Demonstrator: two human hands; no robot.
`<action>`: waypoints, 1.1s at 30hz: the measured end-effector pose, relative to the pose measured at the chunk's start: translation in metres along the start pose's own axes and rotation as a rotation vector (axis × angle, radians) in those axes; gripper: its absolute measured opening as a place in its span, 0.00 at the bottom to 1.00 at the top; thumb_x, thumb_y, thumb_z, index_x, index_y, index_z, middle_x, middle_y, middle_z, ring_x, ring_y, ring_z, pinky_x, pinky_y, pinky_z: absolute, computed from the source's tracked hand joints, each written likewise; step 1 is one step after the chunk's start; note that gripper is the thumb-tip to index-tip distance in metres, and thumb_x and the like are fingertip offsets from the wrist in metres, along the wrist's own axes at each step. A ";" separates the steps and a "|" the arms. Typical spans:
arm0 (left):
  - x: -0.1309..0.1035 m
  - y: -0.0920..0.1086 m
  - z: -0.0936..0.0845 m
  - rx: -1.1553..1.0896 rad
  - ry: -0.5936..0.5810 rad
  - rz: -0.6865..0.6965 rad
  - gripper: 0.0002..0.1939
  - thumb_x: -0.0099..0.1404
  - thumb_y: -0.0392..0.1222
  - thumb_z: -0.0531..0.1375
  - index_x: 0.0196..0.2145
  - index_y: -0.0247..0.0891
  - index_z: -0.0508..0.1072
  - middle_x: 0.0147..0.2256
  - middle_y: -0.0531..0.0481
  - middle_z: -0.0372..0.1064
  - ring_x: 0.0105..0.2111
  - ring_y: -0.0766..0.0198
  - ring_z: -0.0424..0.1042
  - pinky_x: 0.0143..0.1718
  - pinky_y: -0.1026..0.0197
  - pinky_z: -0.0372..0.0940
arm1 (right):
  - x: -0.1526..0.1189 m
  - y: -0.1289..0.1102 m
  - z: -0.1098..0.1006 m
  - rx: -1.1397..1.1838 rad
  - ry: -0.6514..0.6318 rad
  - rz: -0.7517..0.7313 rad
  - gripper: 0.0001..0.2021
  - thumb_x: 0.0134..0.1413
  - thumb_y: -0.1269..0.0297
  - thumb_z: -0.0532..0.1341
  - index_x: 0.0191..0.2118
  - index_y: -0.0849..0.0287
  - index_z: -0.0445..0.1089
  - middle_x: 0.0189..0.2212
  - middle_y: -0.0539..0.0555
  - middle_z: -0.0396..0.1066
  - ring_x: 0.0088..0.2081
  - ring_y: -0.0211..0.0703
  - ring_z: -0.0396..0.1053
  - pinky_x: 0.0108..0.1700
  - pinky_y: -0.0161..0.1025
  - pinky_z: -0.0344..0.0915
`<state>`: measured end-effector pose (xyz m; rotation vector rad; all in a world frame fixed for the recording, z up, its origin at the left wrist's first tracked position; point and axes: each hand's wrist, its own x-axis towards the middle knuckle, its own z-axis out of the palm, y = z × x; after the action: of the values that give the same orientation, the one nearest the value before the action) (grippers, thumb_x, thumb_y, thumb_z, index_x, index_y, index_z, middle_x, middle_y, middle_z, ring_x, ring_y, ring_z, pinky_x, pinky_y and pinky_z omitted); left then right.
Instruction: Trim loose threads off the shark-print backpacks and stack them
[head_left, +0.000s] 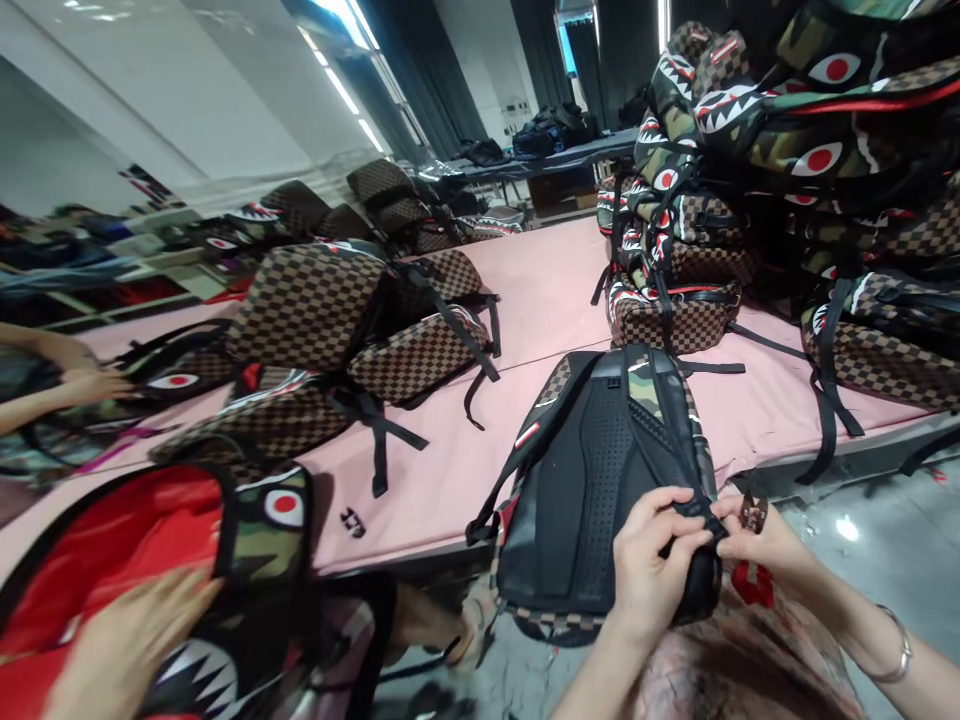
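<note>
Black backpack [581,500] overhangs the pink desk's [547,270] near edge, long axis running away from the person; left hand [649,555], nearer its middle, and right hand [765,540] pinch a strap [709,521] at its near right side.

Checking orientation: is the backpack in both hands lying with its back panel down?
No, the backpack has its padded black back panel facing upward.
</note>
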<state>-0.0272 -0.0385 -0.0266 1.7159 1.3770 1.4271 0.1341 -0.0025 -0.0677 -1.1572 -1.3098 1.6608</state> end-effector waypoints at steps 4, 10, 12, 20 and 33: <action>-0.002 0.001 -0.001 0.009 0.127 -0.110 0.07 0.58 0.32 0.57 0.24 0.37 0.70 0.32 0.48 0.70 0.35 0.63 0.69 0.38 0.60 0.63 | -0.003 -0.008 0.005 -0.108 -0.076 -0.003 0.17 0.33 0.57 0.68 0.30 0.60 0.66 0.14 0.40 0.51 0.17 0.30 0.49 0.21 0.31 0.50; -0.002 0.000 -0.001 -0.070 0.176 -0.235 0.09 0.60 0.33 0.53 0.23 0.37 0.66 0.31 0.49 0.69 0.35 0.62 0.67 0.38 0.61 0.61 | -0.005 -0.043 -0.016 -0.523 -0.087 -0.354 0.10 0.57 0.61 0.52 0.42 0.56 0.64 0.34 0.53 0.68 0.35 0.41 0.66 0.36 0.37 0.61; -0.002 0.001 0.000 -0.086 0.167 -0.249 0.09 0.60 0.34 0.52 0.23 0.37 0.66 0.32 0.48 0.68 0.35 0.62 0.67 0.38 0.61 0.61 | 0.000 -0.057 -0.025 -0.807 -0.085 -0.555 0.09 0.59 0.62 0.51 0.40 0.57 0.65 0.34 0.55 0.68 0.36 0.43 0.65 0.37 0.38 0.60; -0.004 0.004 0.006 -0.096 0.122 -0.228 0.09 0.61 0.35 0.52 0.24 0.37 0.66 0.32 0.48 0.67 0.36 0.62 0.66 0.39 0.60 0.60 | 0.014 -0.103 -0.028 -1.359 -0.357 -0.931 0.15 0.62 0.60 0.47 0.33 0.60 0.68 0.29 0.55 0.66 0.31 0.42 0.62 0.32 0.37 0.55; -0.003 0.002 0.012 -0.856 0.218 -0.660 0.12 0.56 0.47 0.61 0.31 0.34 0.70 0.29 0.51 0.63 0.27 0.70 0.64 0.29 0.66 0.66 | 0.016 -0.082 -0.050 -0.806 -0.267 -0.558 0.08 0.55 0.63 0.55 0.38 0.58 0.68 0.31 0.53 0.70 0.34 0.42 0.66 0.36 0.37 0.61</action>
<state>-0.0155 -0.0394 -0.0296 0.5143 1.0322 1.4894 0.1763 0.0481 0.0048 -0.8509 -2.3383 0.8951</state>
